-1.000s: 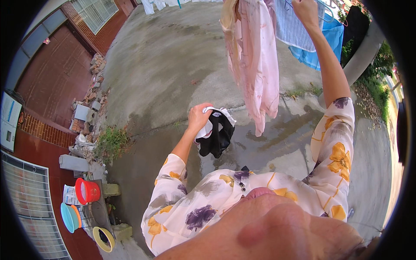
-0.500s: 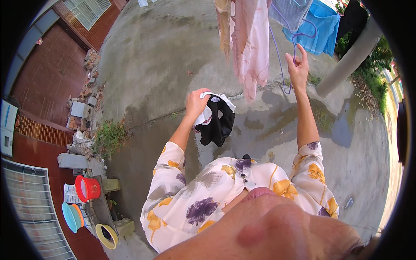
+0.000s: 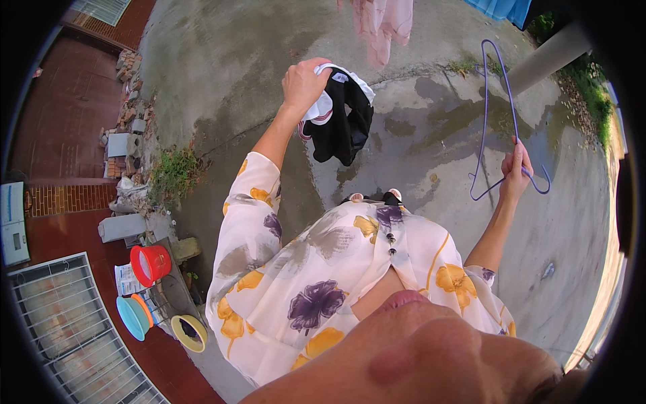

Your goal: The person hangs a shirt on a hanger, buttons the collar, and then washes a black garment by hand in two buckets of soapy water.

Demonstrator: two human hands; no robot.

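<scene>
My left hand (image 3: 304, 86) is closed on the white edge of a black-and-white garment (image 3: 344, 124); the black part hangs down in folds, with a red-striped white trim beside it. Its exact kind is hidden by the bunching. Out to the right, my right hand (image 3: 516, 172) grips a purple clothes hanger (image 3: 486, 111) near its hook end. The hanger carries nothing and stays apart from the garment. Beyond both hands a pink garment (image 3: 382, 27) hangs down from the upper edge, and a blue cloth (image 3: 503, 9) hangs to its right.
A grey pole (image 3: 548, 60) slants at the upper right, beside green plants. Puddles wet the concrete (image 3: 431, 145). At the lower left are a red bucket (image 3: 151, 264), a blue basin (image 3: 132, 318) and a yellow bucket (image 3: 189, 333). Bricks and rubble line the left wall.
My right hand has brought the purple hanger away from the hanging laundry, down and to the right. My left hand has risen in view with the garment. The hanging laundry sits higher in the picture.
</scene>
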